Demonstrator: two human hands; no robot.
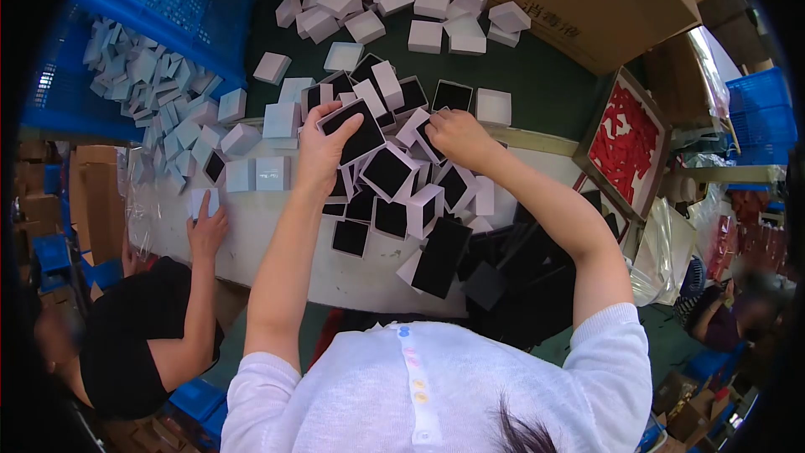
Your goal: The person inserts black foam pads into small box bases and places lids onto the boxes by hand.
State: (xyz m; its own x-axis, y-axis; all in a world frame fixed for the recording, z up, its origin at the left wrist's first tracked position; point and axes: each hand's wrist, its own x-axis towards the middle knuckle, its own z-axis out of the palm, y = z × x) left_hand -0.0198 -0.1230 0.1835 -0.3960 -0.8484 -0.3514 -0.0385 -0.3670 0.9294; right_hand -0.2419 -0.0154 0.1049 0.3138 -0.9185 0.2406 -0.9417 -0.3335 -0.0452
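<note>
My left hand (323, 147) is closed on a small white box with a black inside (359, 136), its thumb pressed on the black face. To the right, my right hand (459, 138) has its fingers curled at the edge of another white box with a black inside (426, 144). Its fingertips are partly hidden, but they appear to pinch that box. Around and below both hands lies a heap of similar black-lined boxes (387, 173), some tipped on their sides. Flat black pieces (442, 256) rest at the table's near edge.
Many white boxes (342, 0) are piled at the back. A blue crate (168, 0) spills more boxes at left, beside a co-worker's hand (206, 231) touching one. A brown carton (579, 0) stands back right, near a tray (662, 147) of red pieces.
</note>
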